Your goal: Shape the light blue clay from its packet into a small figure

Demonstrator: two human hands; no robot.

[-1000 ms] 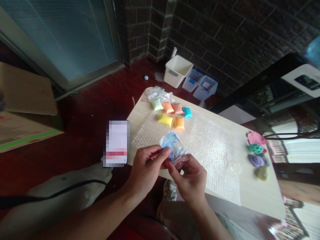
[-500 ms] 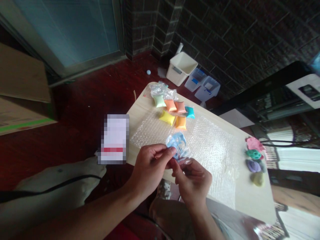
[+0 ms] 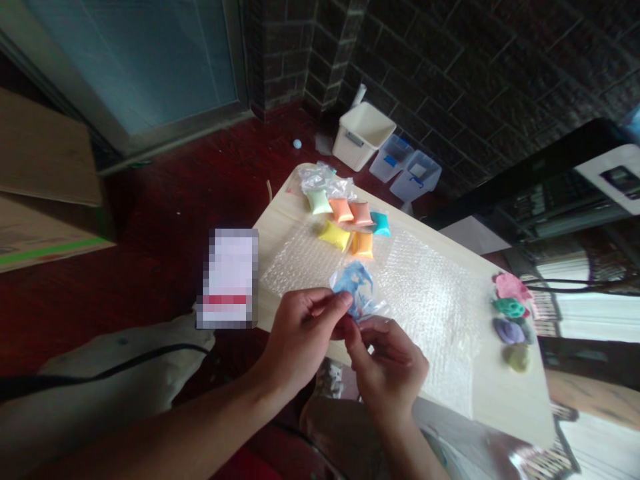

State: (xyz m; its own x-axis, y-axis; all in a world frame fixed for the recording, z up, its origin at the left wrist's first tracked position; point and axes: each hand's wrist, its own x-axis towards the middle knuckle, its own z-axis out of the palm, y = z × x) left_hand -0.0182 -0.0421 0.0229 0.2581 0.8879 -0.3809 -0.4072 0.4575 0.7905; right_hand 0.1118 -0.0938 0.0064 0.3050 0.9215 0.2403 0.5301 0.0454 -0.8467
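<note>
A crumpled clear plastic bag [image 3: 356, 287] with blue clay smeared inside is pinched between my two hands, above the front edge of the table. My left hand [image 3: 310, 327] is closed on its left side, thumb on top. The fingers of my right hand [image 3: 387, 363] grip its lower right edge; the fingertips are partly hidden. Beyond the bag lie several small packets of coloured clay, among them a yellow packet [image 3: 334, 235], an orange packet [image 3: 363, 245], a pale green packet [image 3: 319, 202] and a turquoise packet [image 3: 381, 224].
Bubble wrap [image 3: 430, 307] covers much of the pale table [image 3: 520, 413]. Shaped clay pieces, including a pink piece [image 3: 513, 287] and a purple piece [image 3: 509, 330], sit at the right end. A cream bin [image 3: 363, 137] stands on the floor behind. To the left is a cardboard box [image 3: 50, 173].
The view has shifted slightly. Both hands stay pinched on the bag, whose blue-smeared film has changed shape a little. The packets on the table have not been moved.
</note>
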